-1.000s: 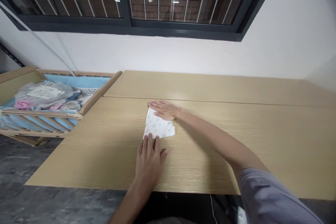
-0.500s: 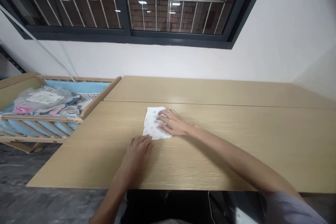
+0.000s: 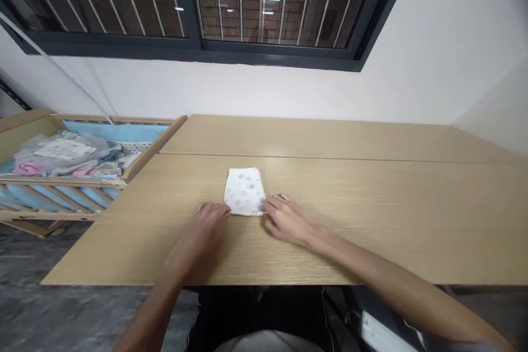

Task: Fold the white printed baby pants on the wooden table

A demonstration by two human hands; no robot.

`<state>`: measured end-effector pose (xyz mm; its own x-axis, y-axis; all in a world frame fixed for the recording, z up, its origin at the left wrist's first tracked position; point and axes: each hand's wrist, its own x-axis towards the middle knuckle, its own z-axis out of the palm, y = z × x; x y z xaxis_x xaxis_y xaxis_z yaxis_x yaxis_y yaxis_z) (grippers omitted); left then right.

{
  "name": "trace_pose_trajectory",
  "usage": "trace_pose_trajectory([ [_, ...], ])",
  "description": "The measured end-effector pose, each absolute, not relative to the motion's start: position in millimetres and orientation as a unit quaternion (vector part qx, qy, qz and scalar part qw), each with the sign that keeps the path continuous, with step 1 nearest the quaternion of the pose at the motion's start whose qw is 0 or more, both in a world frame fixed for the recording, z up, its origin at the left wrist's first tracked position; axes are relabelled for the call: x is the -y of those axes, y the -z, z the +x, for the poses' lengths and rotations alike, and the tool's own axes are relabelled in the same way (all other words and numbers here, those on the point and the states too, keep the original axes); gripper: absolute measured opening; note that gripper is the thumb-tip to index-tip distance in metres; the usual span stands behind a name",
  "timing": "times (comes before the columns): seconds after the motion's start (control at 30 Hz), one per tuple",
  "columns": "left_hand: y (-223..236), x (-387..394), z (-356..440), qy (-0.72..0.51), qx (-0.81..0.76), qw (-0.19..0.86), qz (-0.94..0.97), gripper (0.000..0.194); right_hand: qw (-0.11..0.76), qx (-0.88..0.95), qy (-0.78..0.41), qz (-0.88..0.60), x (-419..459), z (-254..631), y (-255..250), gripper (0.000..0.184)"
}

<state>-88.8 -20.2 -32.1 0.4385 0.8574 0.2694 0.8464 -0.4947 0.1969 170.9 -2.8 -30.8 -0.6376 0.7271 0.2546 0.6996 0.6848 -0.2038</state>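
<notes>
Just left of the long wooden table [image 3: 371, 242], a slatted wooden cot [image 3: 70, 181] stands right beside the table's corner, lined with blue padding [image 3: 115, 132] and holding a loose heap of clothes [image 3: 70, 158] in grey, blue and pink, with a pale garment [image 3: 65, 149] lying flat on top. On the table's nearer panel, a small white printed cloth [image 3: 245, 191] lies folded into a neat rectangle, well apart from the cot and roughly centred between the person's hands. The left hand [image 3: 204, 225] rests palm down at the cloth's near left corner, its fingers [image 3: 220, 210] open and slightly curved, their tips touching or just beside the fabric. The right hand [image 3: 286, 220] sits in the same loose, open way at the near right corner, its fingers [image 3: 274, 202] reaching the cloth's edge. Neither hand pinches or lifts the cloth, and nothing else is held.
</notes>
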Motion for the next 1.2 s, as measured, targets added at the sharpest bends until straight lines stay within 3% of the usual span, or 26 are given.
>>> trace_pose_trajectory([
  [0.13, 18, 24, -84, -0.191, -0.526, 0.036, 0.828, 0.03, 0.227, 0.853, -0.137, -0.45, 7, 170, 12, 0.01],
  [0.4, -6, -41, -50, -0.14, -0.64, -0.056, 0.753, 0.032, 0.303, 0.768, -0.171, -0.537, -62, 156, 14, 0.02],
  [0.53, 15, -73, -34, -0.13, -0.683, -0.092, 0.713, 0.036, 0.283, 0.766, -0.12, -0.565, -94, 148, 31, 0.024],
  [0.77, 43, -87, -32, -0.128, -0.693, -0.102, 0.702, 0.035, 0.269, 0.752, -0.132, -0.587, -120, 146, 64, 0.027],
  [0.93, 34, -80, -34, -0.164, -0.69, -0.113, 0.696, 0.04, 0.273, 0.753, -0.118, -0.586, -112, 142, 47, 0.04],
  [1.03, 31, -71, -33, -0.247, -0.616, -0.113, 0.74, 0.046, 0.291, 0.812, -0.071, -0.5, -96, 137, 35, 0.049],
  [1.1, 37, -67, -30, -0.281, -0.545, -0.074, 0.786, 0.056, 0.256, 0.866, -0.061, -0.426, -88, 133, 35, 0.054],
  [1.2, 55, -65, -26, -0.22, -0.542, 0.007, 0.811, 0.075, 0.171, 0.906, -0.059, -0.382, -83, 129, 47, 0.068],
])
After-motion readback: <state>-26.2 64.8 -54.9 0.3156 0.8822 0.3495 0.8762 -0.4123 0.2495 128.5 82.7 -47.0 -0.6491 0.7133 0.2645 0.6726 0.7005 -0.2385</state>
